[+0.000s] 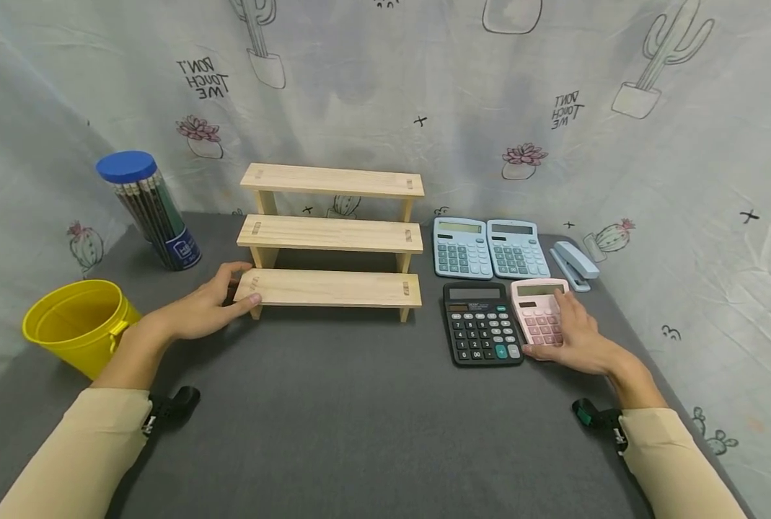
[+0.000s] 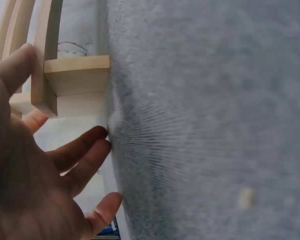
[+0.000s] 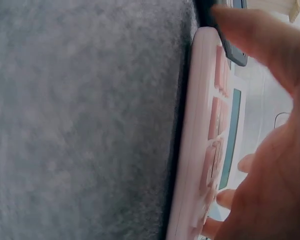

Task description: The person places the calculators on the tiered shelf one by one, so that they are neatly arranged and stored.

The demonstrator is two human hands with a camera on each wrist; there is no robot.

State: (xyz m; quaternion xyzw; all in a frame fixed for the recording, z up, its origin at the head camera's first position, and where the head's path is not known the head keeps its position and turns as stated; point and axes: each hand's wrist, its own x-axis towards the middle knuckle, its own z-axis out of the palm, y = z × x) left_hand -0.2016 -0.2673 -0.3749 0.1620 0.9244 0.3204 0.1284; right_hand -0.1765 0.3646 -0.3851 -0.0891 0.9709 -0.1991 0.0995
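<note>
My left hand (image 1: 211, 306) is at the left end of the three-step wooden shelf (image 1: 333, 288). Its thumb rests on the lowest step's front edge and the index finger reaches behind, gripping that end between them. In the left wrist view the other fingers (image 2: 85, 150) extend toward the cloth. On the right, a pink calculator (image 1: 536, 310) lies on the cloth, keys up, with my right hand (image 1: 580, 339) spanning it. The thumb is at its lower left corner and the fingers at its right side. A black calculator (image 1: 482, 324) lies close beside it.
Two light-blue calculators (image 1: 461, 249) lie behind, with a blue stapler (image 1: 575, 265) to their right. At the left stand a yellow bucket (image 1: 76, 310) and a blue-lidded tub of pencils (image 1: 148, 209). A printed curtain (image 1: 372, 86) hangs behind the grey tablecloth (image 1: 359, 425).
</note>
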